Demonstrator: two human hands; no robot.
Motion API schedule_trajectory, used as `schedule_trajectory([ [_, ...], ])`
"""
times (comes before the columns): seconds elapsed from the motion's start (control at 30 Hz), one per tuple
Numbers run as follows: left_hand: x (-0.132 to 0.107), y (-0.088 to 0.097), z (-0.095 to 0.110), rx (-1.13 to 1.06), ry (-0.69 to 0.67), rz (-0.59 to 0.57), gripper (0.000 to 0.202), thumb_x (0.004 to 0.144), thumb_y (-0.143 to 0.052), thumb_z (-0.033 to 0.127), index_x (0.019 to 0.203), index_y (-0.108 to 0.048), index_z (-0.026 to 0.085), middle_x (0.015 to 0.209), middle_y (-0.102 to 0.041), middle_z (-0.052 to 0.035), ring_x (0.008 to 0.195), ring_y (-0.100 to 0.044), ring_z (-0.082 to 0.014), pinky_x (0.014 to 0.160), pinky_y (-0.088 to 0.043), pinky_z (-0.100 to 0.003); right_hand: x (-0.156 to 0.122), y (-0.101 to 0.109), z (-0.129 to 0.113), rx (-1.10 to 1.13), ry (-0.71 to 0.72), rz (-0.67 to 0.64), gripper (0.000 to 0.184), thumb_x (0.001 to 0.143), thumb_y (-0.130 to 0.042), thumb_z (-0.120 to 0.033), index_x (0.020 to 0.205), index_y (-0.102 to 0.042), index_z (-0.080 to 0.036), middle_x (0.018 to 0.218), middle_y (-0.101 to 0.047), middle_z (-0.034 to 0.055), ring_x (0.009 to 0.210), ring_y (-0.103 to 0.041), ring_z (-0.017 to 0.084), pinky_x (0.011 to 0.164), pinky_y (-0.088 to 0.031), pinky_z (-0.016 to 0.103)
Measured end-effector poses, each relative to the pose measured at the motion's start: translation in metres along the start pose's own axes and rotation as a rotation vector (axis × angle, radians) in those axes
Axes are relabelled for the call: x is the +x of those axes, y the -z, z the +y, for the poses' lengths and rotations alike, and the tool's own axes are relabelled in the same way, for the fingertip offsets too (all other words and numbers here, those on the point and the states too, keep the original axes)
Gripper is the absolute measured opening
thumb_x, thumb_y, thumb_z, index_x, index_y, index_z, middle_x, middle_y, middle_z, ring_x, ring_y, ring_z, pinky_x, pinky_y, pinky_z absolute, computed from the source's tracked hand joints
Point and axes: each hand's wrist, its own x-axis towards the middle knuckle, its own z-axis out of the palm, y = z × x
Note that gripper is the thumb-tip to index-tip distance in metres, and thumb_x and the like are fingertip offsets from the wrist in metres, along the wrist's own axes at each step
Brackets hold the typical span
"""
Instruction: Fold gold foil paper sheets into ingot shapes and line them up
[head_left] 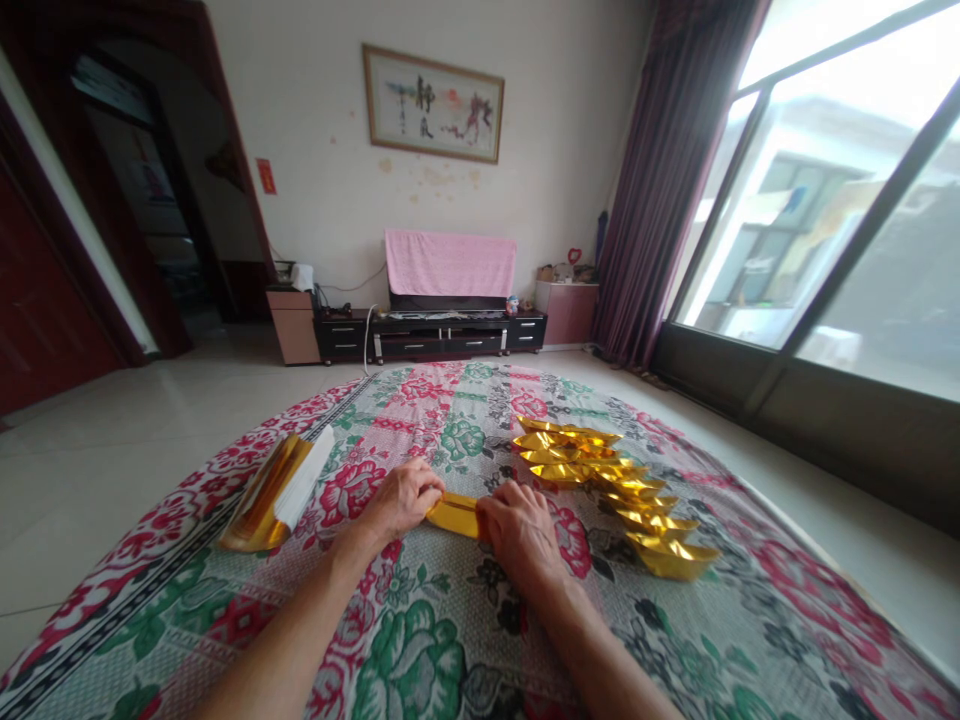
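Note:
A folded strip of gold paper (455,514) lies on the floral cloth (420,640) between both hands. My left hand (401,497) pinches its left end with curled fingers. My right hand (521,527) presses down on its right end, fingers bent over it. A row of several folded gold paper ingots (615,485) runs from the middle of the cloth toward the right front. A stack of flat gold paper sheets (274,492) rests on the cloth to the left of my left hand.
The floral cloth covers a tiled floor (112,430). A low dark TV cabinet (431,335) with a pink cover stands at the far wall. A big window (840,220) with purple curtains fills the right side; a doorway (150,210) opens at left.

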Motion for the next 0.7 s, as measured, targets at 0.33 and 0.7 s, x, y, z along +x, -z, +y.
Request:
schedule_trajectory([
  [0.33,-0.0001,-0.0014,-0.0006,-0.01,-0.011,0.015,0.02,0.077,-0.05,0.017,0.077,-0.07,0.018,0.08,-0.06,-0.0023,0.077,-0.057,-0.0115,0.074,-0.043,-0.021,0.0004,0.0,0.0004,-0.022,-0.004,-0.003,0.015,0.086,-0.052,-0.028,0.085,-0.067,-0.029,0.086,-0.057,0.0009,0.079,-0.043,0.015,0.072,-0.026,0.028],
  [0.7,0.0002,-0.0033,-0.0022,-0.019,0.002,0.018,0.018,0.073,-0.052,0.015,0.076,-0.07,0.018,0.081,-0.06,-0.0023,0.076,-0.057,-0.0116,0.073,-0.043,-0.021,0.0,-0.0017,0.0009,-0.017,-0.001,0.003,0.016,0.086,-0.051,-0.027,0.082,-0.067,-0.028,0.085,-0.057,0.0006,0.078,-0.043,0.014,0.072,-0.026,0.028],
])
